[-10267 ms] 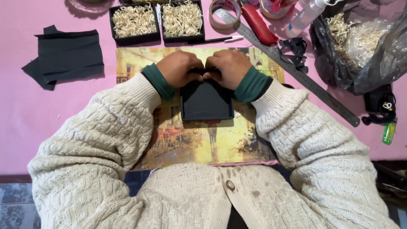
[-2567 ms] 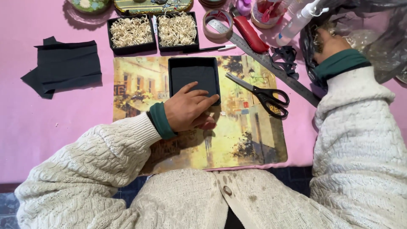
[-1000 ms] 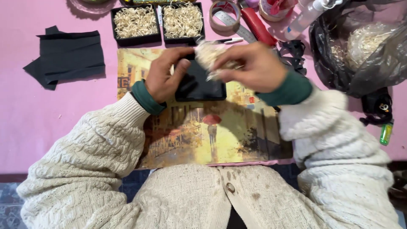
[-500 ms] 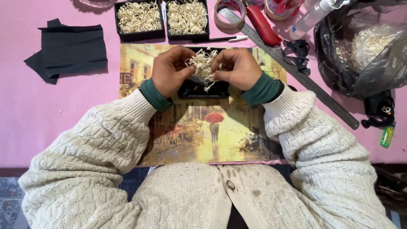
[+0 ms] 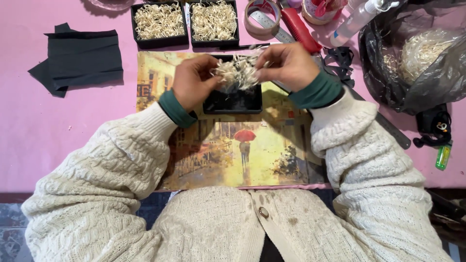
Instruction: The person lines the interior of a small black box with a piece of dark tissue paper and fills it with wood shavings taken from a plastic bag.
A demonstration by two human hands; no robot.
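Note:
A small black box [image 5: 233, 101] sits on a painted placemat [image 5: 228, 150] in front of me. Above it hangs a clump of pale shredded straw [image 5: 237, 73], pinched from both sides. My left hand [image 5: 193, 80] grips the clump's left side, its heel next to the box's left wall. My right hand [image 5: 287, 65] holds the clump's right side, a little higher. The box's far rim is hidden behind the straw.
Two black boxes [image 5: 159, 23] [image 5: 213, 20] filled with straw stand at the back. Black paper sheets [image 5: 80, 58] lie at the left. A tape roll [image 5: 262, 18], red tool [image 5: 300, 30], bottle [image 5: 357, 20], metal ruler [image 5: 388, 126], green lighter [image 5: 442, 157] and a black bag of straw [image 5: 417, 53] crowd the right.
My right hand brought a clump of straw from the bag at the right over to the box. Both hands now hold it slightly higher and are pulling it apart.

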